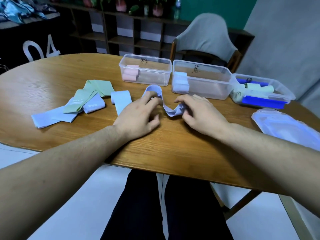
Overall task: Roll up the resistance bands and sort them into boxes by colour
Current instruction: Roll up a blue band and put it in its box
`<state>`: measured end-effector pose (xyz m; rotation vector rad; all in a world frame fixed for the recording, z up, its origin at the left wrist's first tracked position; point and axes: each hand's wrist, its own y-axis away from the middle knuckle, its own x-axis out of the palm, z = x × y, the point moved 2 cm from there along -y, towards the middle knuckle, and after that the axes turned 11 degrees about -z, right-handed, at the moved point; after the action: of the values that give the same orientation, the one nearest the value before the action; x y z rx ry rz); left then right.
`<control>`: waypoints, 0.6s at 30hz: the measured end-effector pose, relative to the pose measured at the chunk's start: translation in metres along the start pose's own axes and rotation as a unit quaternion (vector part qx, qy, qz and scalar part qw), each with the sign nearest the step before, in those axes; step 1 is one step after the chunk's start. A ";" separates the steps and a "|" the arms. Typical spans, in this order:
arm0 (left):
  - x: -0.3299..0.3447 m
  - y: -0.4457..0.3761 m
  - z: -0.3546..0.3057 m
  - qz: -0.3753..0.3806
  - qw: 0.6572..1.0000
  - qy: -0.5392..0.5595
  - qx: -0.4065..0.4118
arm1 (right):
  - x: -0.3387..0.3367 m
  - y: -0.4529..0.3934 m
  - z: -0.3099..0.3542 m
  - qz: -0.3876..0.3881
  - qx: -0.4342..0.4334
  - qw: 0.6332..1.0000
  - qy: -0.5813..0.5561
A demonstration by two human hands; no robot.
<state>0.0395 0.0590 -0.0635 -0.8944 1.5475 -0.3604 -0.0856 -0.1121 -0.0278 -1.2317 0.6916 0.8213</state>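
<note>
Only a white "04" [41, 48] on the dark panel reads clearly; handwritten box marks are illegible. Left hand [138, 115] and right hand [199, 113] each pinch the lilac band [170, 111], looped above the surface [173, 149] before the boxes [201, 78]

At frame centre, left hand [138, 116] and right hand [199, 115] pinch a blue band [170, 112] above the table [173, 153].

A grey-covered chair [207, 34] stands behind the wooden table [57, 73], before dark shelving [121, 32].
</note>
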 end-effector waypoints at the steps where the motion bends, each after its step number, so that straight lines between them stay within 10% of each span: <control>1: 0.000 -0.001 -0.002 -0.001 1.000 -0.003 0.012 | -0.006 0.005 -0.001 -0.007 0.002 1.000 0.001; 10: 0.007 -0.013 -0.079 0.110 0.985 0.135 0.013 | -0.061 0.040 0.005 -0.081 -0.010 0.997 -0.011; 18: 0.006 -0.008 -0.142 0.103 0.864 0.443 -0.214 | -0.086 0.053 0.006 -0.108 0.081 0.967 -0.218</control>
<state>-0.0914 0.0118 -0.0341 -0.9336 2.6345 -0.2852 -0.1769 -0.1133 0.0169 -0.9165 0.2554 0.8010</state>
